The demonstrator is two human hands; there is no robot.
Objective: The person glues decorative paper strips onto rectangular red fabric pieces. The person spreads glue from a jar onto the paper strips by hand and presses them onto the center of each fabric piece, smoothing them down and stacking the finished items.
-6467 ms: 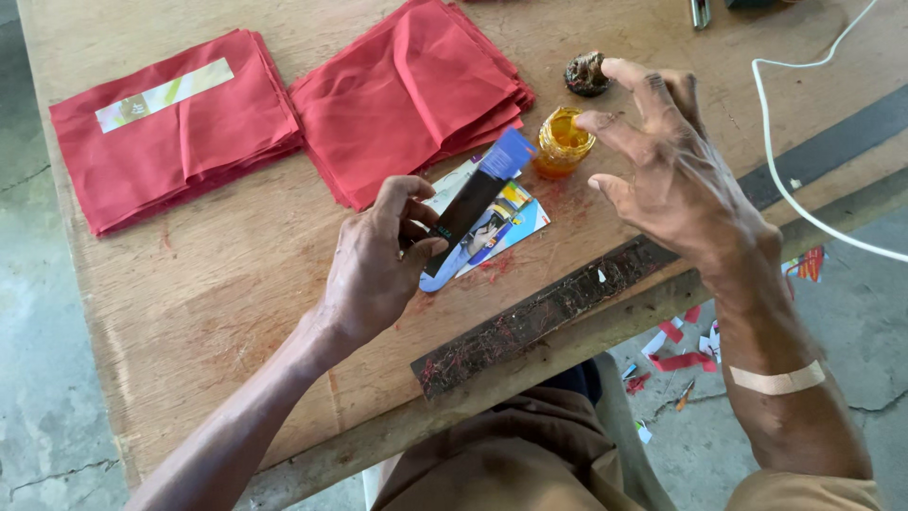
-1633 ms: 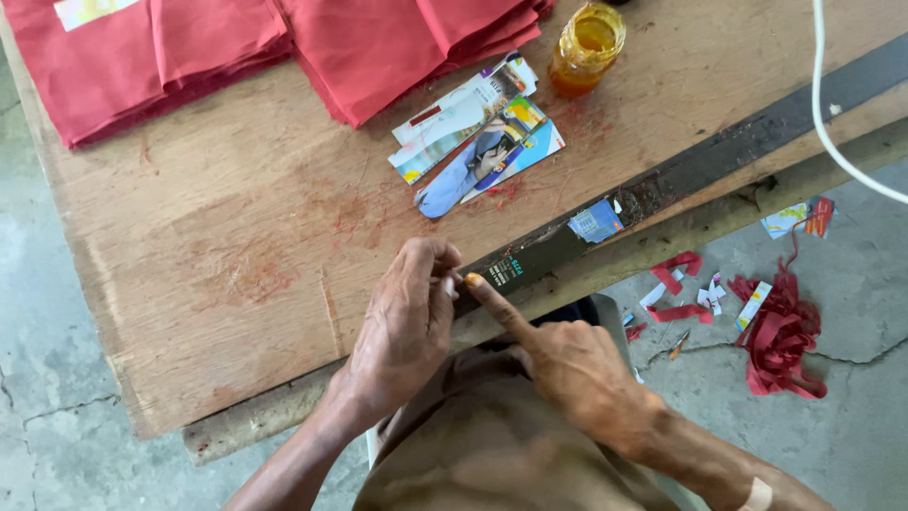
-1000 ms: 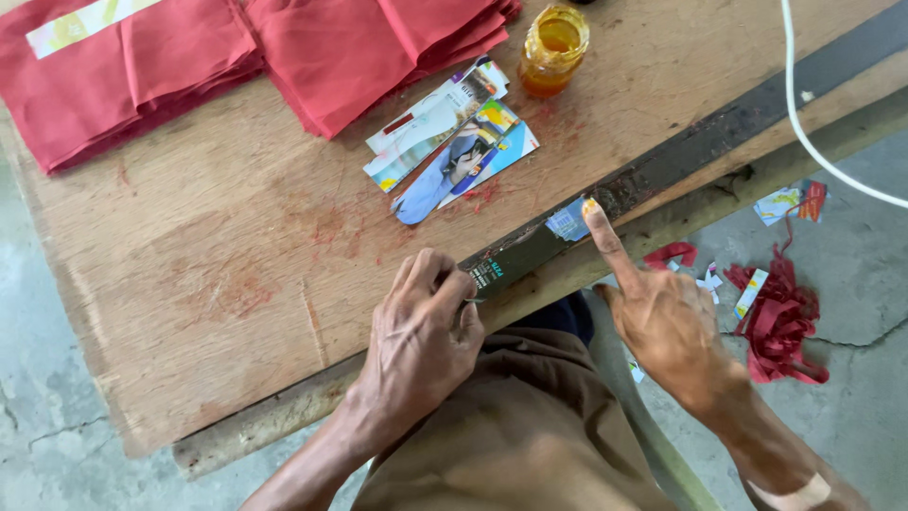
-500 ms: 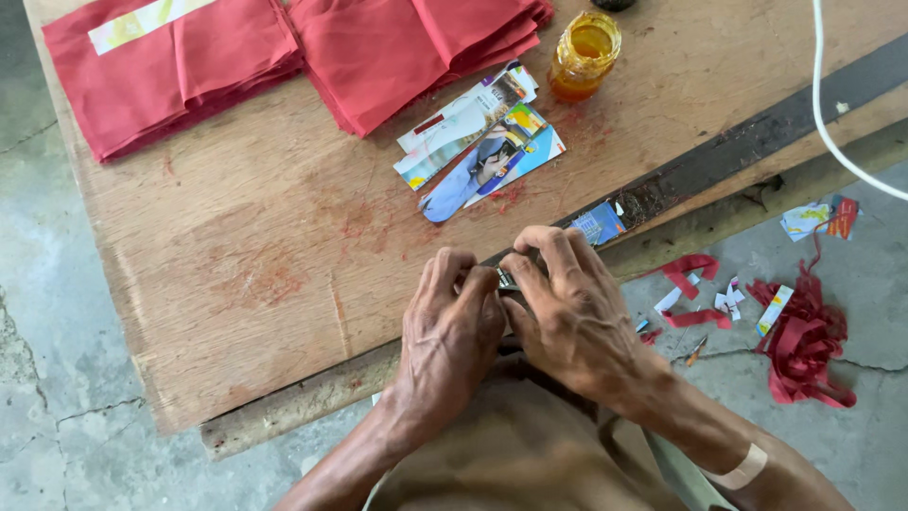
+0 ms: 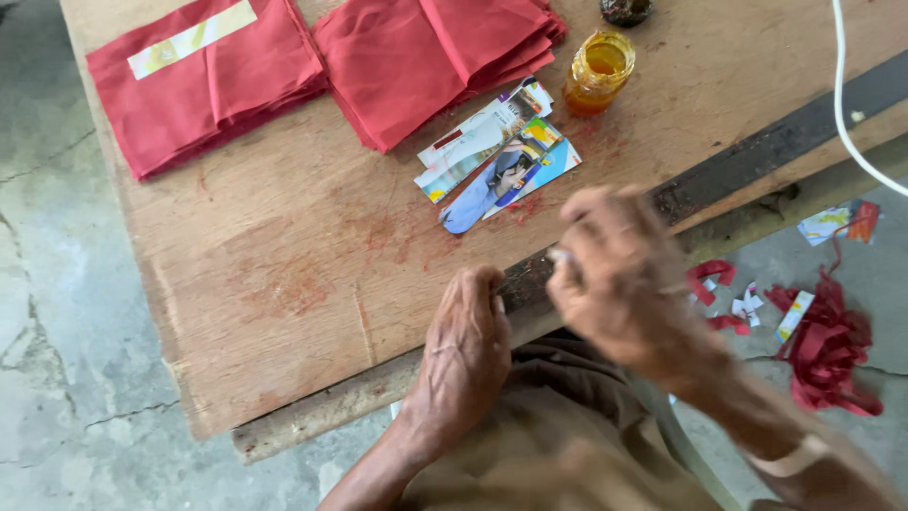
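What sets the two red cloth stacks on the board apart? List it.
The left red stack carries a pale strip with yellow marks across its top; the right red stack shows plain red only. The left stack lies apart near the board's corner, while the right stack touches the printed paper strips and sits nearer the amber jar. The right stack shows more fanned layers at its edge. Both are folded red cloth, lying flat on the wooden board, far from both hands.

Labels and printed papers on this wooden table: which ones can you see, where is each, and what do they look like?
Pale label strip: on the left red cloth stack, long, cream with yellow.
Printed cards: fanned mid-table beside the amber jar, narrow, white, blue, multicoloured.
Paper scraps: on the floor at right, small, white and red.
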